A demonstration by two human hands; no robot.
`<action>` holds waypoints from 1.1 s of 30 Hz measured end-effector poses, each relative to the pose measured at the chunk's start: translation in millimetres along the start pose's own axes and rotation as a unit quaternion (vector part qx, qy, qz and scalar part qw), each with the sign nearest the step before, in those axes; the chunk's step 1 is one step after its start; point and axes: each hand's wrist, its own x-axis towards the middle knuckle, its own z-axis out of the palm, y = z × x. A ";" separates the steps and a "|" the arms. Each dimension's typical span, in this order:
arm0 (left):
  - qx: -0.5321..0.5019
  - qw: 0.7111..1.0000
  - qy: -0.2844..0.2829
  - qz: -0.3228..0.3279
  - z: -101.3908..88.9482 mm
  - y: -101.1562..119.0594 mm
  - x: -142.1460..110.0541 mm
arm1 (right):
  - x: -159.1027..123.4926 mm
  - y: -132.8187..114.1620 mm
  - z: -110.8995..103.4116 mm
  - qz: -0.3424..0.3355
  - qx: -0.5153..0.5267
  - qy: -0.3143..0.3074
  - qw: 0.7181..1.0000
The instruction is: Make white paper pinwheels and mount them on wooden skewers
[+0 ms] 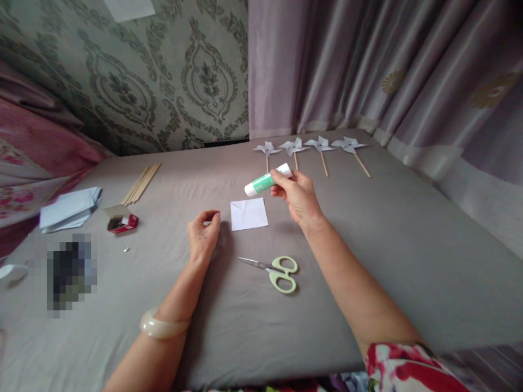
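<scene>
A glue stick (265,181) with a green label and white ends is gripped in my right hand (298,198), tilted above a square of white paper (250,215). That paper lies on the grey cloth with a crease running in from its upper left corner. To the left of the paper, my left hand (203,235) has its fingers curled together; whether anything is in them is hidden. Scissors (281,272) with pale green handles lie on the cloth in front of the paper, blades pointing left and slightly apart. Neither hand touches them.
Several paper pinwheels (321,144) on sticks lie along the back. At left are wooden sticks (141,184), a stack of white paper (71,209), a small open red box (122,223) and a tiny shiny piece (126,249). A blurred dark item (71,275) lies nearer.
</scene>
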 end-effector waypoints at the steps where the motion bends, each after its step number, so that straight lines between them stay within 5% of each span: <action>1: 0.007 1.000 -0.001 -0.005 -0.3 -0.5 0.3 | 0.2 2.0 -0.4 -0.041 -0.053 -0.003 0.998; 6: 0.036 0.999 -0.026 -0.017 0.2 -2.3 -1.6 | 0.8 9.9 -1.8 -0.162 -0.256 -0.029 0.953; 12: 0.086 0.995 -0.042 -0.021 -1.4 -5.1 -1.4 | -3.8 15.2 1.8 -0.181 -0.360 -0.078 0.912; 21: 0.186 0.957 -0.111 0.195 3.4 9.4 -13.1 | -5.7 26.4 6.9 -0.204 -0.380 -0.117 0.895; 33: 0.281 0.894 -0.165 0.308 9.0 2.5 -19.8 | -6.8 43.7 13.5 -0.253 -0.407 -0.183 0.858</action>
